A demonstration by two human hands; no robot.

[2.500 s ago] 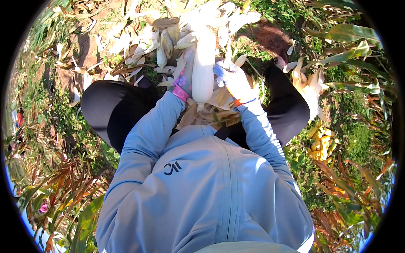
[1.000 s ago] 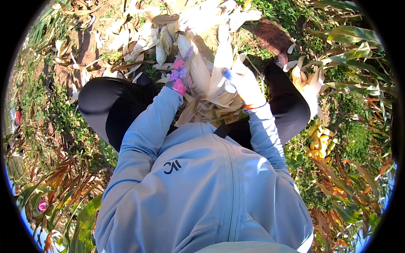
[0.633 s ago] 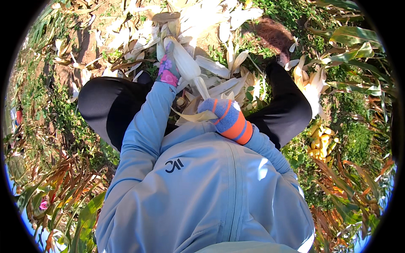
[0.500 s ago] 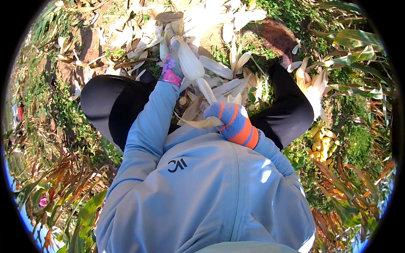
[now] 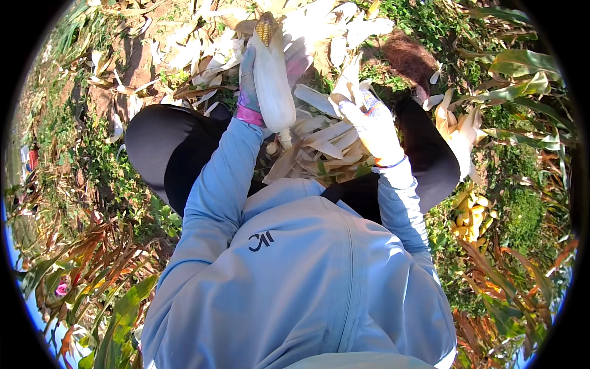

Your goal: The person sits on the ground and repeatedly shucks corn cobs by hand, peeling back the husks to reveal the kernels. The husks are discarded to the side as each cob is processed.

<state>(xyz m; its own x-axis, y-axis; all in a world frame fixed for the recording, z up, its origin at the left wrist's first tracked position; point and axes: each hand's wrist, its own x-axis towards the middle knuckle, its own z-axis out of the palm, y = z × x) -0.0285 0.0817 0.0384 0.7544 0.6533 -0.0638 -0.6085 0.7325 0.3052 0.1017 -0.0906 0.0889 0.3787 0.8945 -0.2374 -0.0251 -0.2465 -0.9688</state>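
Note:
My left hand [image 5: 249,92], in a flowered pink and grey-green glove, is wrapped round an ear of corn [image 5: 275,92]. Pale husk still covers most of the ear, and yellow kernels show at its far tip. A short stalk stub points back toward me. To the right, my right hand [image 5: 376,126], in a blue and orange striped glove lit brightly by the sun, has a strip of dry husk [image 5: 346,86] between thumb and fingers. The two hands are apart. Loose husks [image 5: 329,138] lie on the ground between my bent legs.
Sunlit husks [image 5: 215,64] litter the ground ahead. A reddish-brown heap of fibres [image 5: 409,58] lies beyond my right foot. Bare yellow corn ears [image 5: 472,215] are piled at my right. Green and dry corn plants [image 5: 522,64] stand along the right side.
My right hand has swung from near my waist forward and right, with a husk strip in it. The ear in my left hand has tilted more upright, and its kernels now show at the tip.

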